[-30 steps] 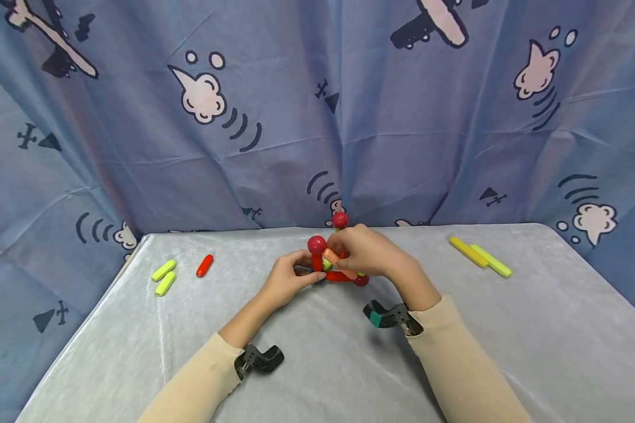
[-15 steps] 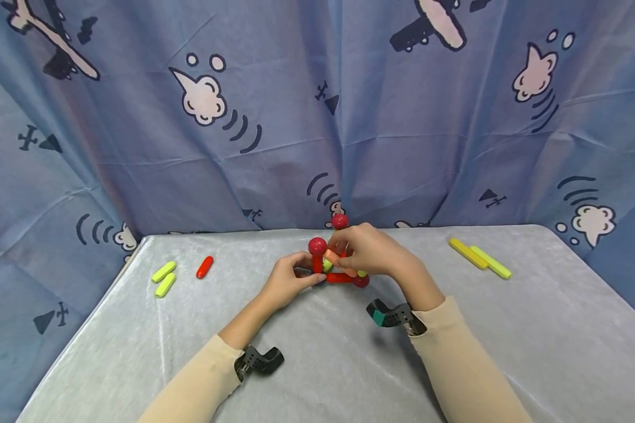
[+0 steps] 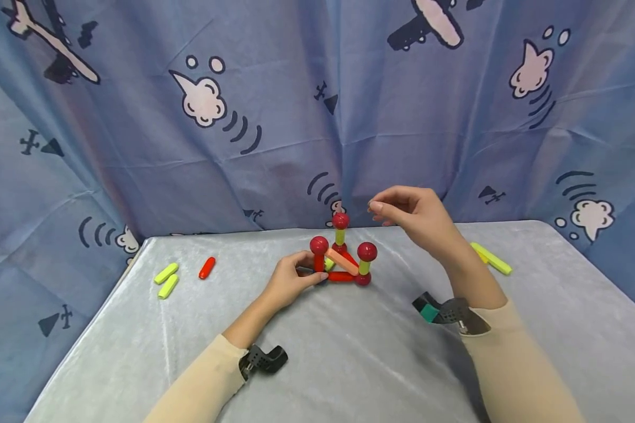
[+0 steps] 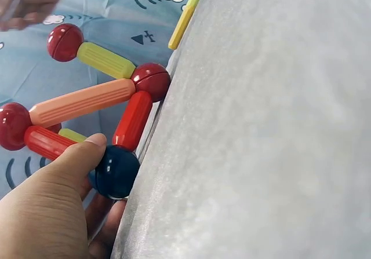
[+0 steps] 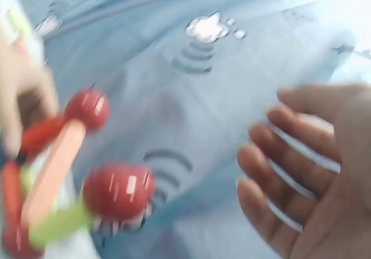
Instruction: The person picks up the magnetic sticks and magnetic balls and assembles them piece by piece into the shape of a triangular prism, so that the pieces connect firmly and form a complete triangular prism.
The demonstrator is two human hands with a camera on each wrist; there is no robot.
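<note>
A frame of ribbed rods joined by glossy balls stands mid-table. My left hand pinches its blue ball between thumb and fingers. From that corner run a red rod along the table and a second red rod upward. A salmon-orange rod slants across one side. Lime rods carry a red ball at the right corner and another red ball at the back. My right hand is raised right of the frame, fingers apart and holding nothing in the right wrist view.
Two short lime rods and one red rod lie at the table's left. A long lime rod and a yellow rod lie at the right. A blue patterned curtain hangs behind the grey tabletop.
My right hand has let go of the frame and moved up and right, uncovering the salmon-orange rod and the right corner's red ball. The left hand keeps its hold on the blue ball.
</note>
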